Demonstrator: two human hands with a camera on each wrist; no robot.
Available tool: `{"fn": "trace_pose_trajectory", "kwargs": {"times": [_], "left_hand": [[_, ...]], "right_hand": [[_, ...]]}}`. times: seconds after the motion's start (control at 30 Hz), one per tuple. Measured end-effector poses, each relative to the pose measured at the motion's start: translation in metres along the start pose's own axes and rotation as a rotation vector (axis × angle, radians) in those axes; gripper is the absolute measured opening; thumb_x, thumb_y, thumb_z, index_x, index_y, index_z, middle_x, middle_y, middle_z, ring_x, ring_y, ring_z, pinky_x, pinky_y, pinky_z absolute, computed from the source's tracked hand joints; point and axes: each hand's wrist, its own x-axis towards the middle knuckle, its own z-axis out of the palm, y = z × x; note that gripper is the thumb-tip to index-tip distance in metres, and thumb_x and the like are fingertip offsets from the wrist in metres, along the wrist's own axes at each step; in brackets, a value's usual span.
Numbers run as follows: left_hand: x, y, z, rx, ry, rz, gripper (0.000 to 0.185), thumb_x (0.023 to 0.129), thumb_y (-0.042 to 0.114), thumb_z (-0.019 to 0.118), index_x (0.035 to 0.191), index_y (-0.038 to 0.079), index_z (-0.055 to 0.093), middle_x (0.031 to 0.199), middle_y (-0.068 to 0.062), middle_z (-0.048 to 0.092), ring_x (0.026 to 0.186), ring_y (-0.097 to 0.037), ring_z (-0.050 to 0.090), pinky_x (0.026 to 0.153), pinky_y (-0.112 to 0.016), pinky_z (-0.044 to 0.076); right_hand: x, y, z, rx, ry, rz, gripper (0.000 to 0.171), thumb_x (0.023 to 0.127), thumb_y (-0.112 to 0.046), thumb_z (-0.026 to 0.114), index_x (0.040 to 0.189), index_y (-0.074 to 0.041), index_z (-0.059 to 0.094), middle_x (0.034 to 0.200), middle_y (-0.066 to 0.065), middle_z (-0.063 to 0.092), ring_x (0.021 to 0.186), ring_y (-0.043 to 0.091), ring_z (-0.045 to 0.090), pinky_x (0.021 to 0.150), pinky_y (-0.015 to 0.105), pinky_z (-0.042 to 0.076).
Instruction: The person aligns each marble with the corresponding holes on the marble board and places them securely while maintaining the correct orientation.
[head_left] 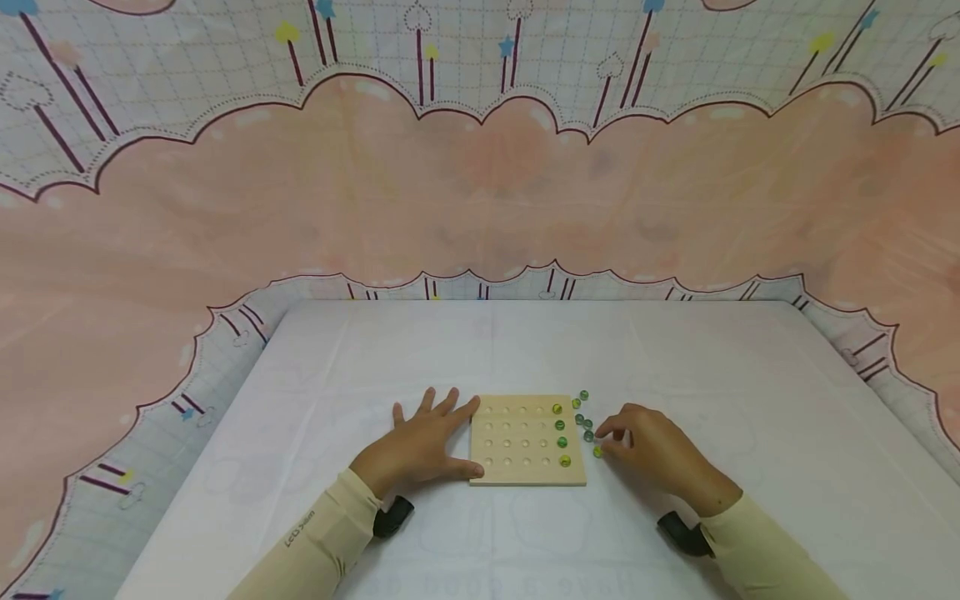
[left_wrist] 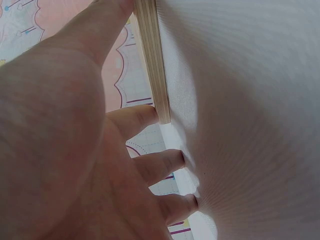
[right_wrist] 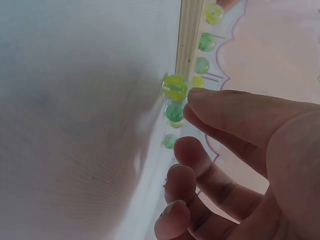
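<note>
A pale wooden board with rows of shallow round hollows lies flat. Its rightmost column holds several green and yellow glass marbles. My left hand is spread at the board's left side, forefinger and thumb touching the edge near its corners; the left wrist view shows the other fingertips on the cloth. Beside the board's right edge lie several loose marbles. My right hand hovers there with loosely bent fingers. In the right wrist view, its thumb tip is close beside a yellow marble; I see nothing gripped.
White cloth covers the table under the board and hands. Behind the table hangs a patterned pink and white backdrop. A dark wrist device sits beneath the right wrist, another beneath the left.
</note>
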Motion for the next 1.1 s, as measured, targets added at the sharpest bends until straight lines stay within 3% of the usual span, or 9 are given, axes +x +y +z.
{"fn": "trace_pose_trajectory", "kwargs": {"times": [0.23, 1.1], "left_hand": [[0.0008, -0.0001, 0.0006, 0.004, 0.005, 0.004, 0.102, 0.074, 0.065, 0.077, 0.158, 0.034, 0.028, 0.168, -0.009, 0.017, 0.155, -0.043, 0.003, 0.111, -0.08, 0.001], [-0.0007, -0.0006, 0.0005, 0.007, -0.002, -0.004, 0.102, 0.075, 0.065, 0.076, 0.159, 0.033, 0.027, 0.168, -0.009, 0.017, 0.155, -0.042, 0.003, 0.112, -0.079, 0.001]], "right_hand": [[-0.0029, -0.0004, 0.0007, 0.011, 0.011, -0.044, 0.013, 0.084, -0.007, 0.076, 0.096, -0.012, 0.079, 0.082, -0.006, 0.062, 0.07, 0.011, 0.05, 0.059, 0.022, 0.043], [-0.0023, -0.0008, 0.0058, 0.023, -0.005, -0.046, 0.012, 0.083, -0.006, 0.077, 0.093, -0.012, 0.08, 0.079, -0.006, 0.061, 0.069, 0.01, 0.05, 0.058, 0.021, 0.041]]}}
